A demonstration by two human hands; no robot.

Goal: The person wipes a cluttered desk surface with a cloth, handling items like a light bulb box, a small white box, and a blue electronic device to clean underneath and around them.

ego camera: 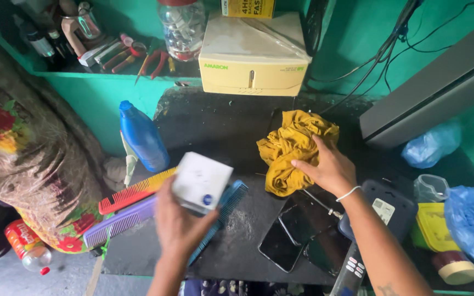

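Two hands busy: my left hand (pixel 179 222) grips a white box (pixel 201 181), right hand (pixel 327 167) fingers spread on the yellow cloth (pixel 289 145) on the bench (pixel 215 123).

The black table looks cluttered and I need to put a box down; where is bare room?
On the black table, the back patch is bare, between the blue bottle, the cream box and the yellow cloth. A smaller front strip lies between the combs and phones. The right side is crowded.
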